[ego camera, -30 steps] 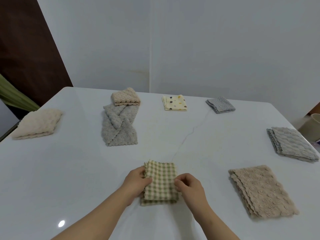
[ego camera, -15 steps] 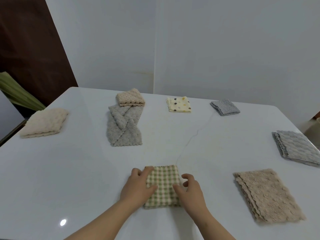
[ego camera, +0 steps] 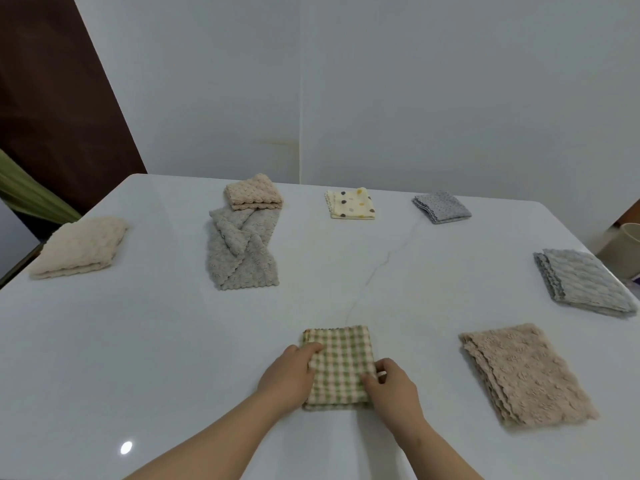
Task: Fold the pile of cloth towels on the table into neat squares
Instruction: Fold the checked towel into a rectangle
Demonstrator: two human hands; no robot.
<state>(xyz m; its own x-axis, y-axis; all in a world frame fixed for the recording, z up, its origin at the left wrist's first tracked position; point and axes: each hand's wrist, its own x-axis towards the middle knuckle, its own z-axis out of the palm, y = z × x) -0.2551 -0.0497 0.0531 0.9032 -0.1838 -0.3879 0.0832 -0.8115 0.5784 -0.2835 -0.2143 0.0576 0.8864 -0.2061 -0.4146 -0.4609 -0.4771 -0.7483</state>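
A green checked towel [ego camera: 341, 365] lies folded into a small square on the white table [ego camera: 138, 341], close to the front edge. My left hand [ego camera: 289, 375] grips its left edge, thumb on top. My right hand [ego camera: 393, 389] pinches its right edge with curled fingers. A grey textured towel [ego camera: 242, 258] lies loosely crossed and rumpled at the back left, with a small folded beige towel [ego camera: 252, 194] touching its far end.
Folded towels ring the table: cream [ego camera: 79, 245] at far left, yellow dotted [ego camera: 351, 204] and small grey [ego camera: 441, 206] at the back, grey waffle [ego camera: 585, 285] at right, beige [ego camera: 523, 372] at near right. A pale bin [ego camera: 623, 251] stands beyond the right edge.
The checked towel, held slightly raised a second ago, now lies flat on the table. My hands pressed down on it, then slid out to its left and right edges.
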